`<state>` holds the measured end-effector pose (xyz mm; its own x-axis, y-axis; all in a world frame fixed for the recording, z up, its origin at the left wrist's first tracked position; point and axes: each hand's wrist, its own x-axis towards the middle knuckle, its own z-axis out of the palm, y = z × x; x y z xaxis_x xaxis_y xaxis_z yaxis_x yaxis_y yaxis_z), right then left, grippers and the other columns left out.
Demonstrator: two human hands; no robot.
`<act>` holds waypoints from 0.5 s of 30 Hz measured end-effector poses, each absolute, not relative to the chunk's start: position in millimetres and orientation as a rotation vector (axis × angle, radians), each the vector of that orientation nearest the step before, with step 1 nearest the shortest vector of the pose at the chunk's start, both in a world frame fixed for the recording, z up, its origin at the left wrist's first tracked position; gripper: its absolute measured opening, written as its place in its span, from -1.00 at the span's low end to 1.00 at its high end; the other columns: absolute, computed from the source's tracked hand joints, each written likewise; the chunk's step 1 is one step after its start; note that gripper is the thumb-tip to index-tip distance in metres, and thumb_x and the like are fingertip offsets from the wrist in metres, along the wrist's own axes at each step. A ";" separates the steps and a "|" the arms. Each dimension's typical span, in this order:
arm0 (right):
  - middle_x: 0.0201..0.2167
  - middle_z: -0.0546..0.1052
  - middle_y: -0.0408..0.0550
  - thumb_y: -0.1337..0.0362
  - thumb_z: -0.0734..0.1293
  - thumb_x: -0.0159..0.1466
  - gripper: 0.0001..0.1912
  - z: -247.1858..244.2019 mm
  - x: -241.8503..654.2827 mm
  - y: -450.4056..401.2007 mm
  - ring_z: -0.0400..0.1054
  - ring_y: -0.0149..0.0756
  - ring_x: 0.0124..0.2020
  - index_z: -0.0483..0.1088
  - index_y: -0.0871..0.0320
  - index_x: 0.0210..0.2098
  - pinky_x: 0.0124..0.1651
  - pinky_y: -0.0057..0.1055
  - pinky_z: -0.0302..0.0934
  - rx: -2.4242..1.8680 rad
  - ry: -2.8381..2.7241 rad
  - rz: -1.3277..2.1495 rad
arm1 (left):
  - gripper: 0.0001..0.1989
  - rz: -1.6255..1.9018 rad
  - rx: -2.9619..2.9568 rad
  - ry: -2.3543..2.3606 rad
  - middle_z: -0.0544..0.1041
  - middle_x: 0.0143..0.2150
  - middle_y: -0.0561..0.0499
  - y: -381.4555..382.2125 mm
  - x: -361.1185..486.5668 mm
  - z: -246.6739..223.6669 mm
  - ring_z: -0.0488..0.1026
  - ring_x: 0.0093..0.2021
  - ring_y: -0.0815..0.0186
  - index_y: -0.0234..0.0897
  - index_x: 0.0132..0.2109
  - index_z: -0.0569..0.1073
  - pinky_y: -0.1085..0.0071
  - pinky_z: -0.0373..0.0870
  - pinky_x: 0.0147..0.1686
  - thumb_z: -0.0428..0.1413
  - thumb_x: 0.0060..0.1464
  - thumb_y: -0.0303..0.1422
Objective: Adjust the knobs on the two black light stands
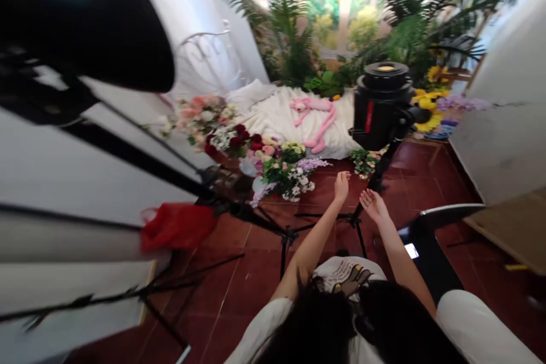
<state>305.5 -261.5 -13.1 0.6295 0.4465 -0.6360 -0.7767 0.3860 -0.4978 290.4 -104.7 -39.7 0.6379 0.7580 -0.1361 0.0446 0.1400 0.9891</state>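
The black light (377,105) stands on its tripod (380,169) ahead of the hands, a small bunch of flowers (360,162) near it. The right hand (372,205), near the tripod, has its fingers loosely spread. The left hand (342,185) has its fingers bent close together; whether they pinch anything, I cannot tell. Beyond, a pink plush toy (327,124) lies on a white blanket (267,118), with palm leaves (408,31) behind.

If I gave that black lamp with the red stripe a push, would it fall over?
The black lamp might tip, because its chunky body sits up high on a thin stand. The stand's spread-out legs may help steady it a bit. It could also feel heavy, since its body looks thick and solid.
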 end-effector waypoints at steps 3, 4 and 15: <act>-0.38 0.69 -0.10 0.37 0.34 0.37 -0.83 -2.7 310.0 -298.5 0.64 -0.36 -0.33 0.46 0.05 -0.36 -0.18 -0.44 0.55 -0.818 0.432 0.682 | -0.64 0.530 1.318 0.482 0.68 -0.24 -0.12 -144.6 341.9 -9.2 0.62 -0.18 0.23 -0.21 -0.18 0.54 0.28 0.55 -0.01 -0.02 0.40 -0.08; -0.37 0.69 -0.09 0.37 0.33 0.38 -0.83 0.0 309.0 -308.6 0.64 -0.36 -0.32 0.46 0.05 -0.35 -0.18 -0.44 0.55 -0.811 0.435 0.646 | -0.63 0.515 1.295 0.437 0.66 -0.31 -0.10 -157.1 353.7 -2.1 0.61 -0.24 0.22 -0.20 -0.20 0.56 0.26 0.56 -0.06 0.00 0.38 -0.07; -0.44 0.66 -0.14 0.37 0.33 0.41 -0.85 7.0 291.6 -340.9 0.58 -0.43 -0.44 0.47 0.09 -0.31 -0.25 -0.54 0.47 -0.779 0.512 0.552 | -0.52 0.449 1.235 0.414 0.40 -0.62 0.08 -179.0 367.8 6.5 0.28 -0.61 0.43 -0.22 -0.47 0.43 0.46 0.31 -0.48 0.04 0.35 -0.04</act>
